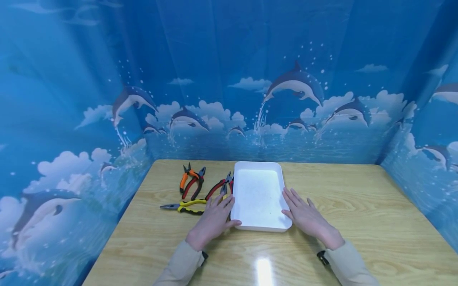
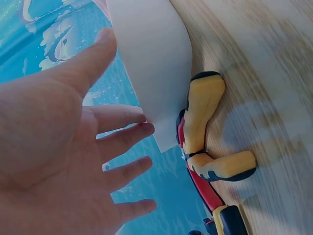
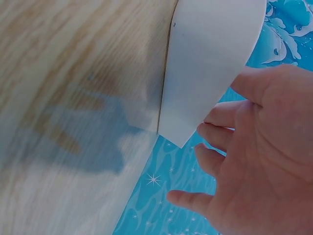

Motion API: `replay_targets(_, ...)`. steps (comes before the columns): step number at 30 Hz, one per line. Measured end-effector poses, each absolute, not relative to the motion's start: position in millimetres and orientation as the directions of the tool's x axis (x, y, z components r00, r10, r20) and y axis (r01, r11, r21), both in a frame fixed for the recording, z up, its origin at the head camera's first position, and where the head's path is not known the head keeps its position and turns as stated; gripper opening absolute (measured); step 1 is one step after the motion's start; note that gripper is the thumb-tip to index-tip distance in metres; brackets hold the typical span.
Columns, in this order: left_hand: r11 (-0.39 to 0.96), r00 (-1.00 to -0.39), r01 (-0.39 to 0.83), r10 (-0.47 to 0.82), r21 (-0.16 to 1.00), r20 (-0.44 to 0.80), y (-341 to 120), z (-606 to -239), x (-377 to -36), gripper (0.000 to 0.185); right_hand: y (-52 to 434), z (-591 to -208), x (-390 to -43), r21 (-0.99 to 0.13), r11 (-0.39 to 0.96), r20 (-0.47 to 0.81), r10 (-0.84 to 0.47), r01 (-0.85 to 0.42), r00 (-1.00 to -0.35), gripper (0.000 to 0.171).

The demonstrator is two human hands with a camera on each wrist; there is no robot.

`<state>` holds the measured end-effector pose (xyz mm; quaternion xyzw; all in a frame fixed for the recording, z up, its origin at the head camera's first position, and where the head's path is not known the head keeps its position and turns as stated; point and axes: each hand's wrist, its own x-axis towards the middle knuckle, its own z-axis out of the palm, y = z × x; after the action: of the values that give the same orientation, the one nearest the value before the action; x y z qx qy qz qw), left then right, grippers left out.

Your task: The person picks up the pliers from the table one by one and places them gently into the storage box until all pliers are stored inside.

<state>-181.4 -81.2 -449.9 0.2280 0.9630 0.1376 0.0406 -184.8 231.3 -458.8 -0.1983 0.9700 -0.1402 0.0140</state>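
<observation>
A white tray (image 1: 260,194) sits on the wood-grain table (image 1: 358,198), its bottom flat on the surface and one short end facing the person, with a hand at either long side. The left hand (image 1: 214,218) is spread wide, its fingers extended and apart, with the thumb at the tray's near left corner and the fingertips along its left edge. The right hand (image 1: 309,217) is also loosely spread, its thumb and fingertips against the tray's right edge; neither hand is curled around anything. Several pliers lie to the left of the tray. Farthest left and closest to the person, the long-nose pliers (image 1: 193,201) with yellow and black handles point their tip leftward, just beyond the fingers of the left hand. Behind them, near the far edge of the table, the orange-handled pliers (image 1: 183,182) lie beside a pair with red and black handles (image 1: 189,187). Nearer the tray is another red-handled pair (image 1: 214,189), partly hidden by other tools. The left wrist view shows yellow-handled pliers (image 2: 205,105) right beside the tray's wall, their handles apart; whether they touch it is hard to tell. Both forearms wear light sleeves (image 1: 182,258), with a dark band (image 1: 323,257) showing at each wrist. A blue curtain (image 1: 229,47) printed with leaping dolphins and clouds surrounds the table, and a bright reflection shines on the wood nearest the person.
</observation>
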Motion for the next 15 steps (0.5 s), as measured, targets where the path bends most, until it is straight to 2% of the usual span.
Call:
replay_targets(8,0.849,-0.889,0.454,0.45,0.272,0.083,-93.0,-450.1,-188.9,0.062,232.9,-462.0,-184.9,-0.303,0.868,0.05,-0.397,-0.393,-0.916,0.063)
replay_targets(15,0.898,-0.92,0.382,0.347,0.22,0.181,-116.3,-448.3,-190.7,0.054,231.9,-460.2,-186.2,-0.278,0.882,0.029,-0.387,-0.379,-0.922,0.062)
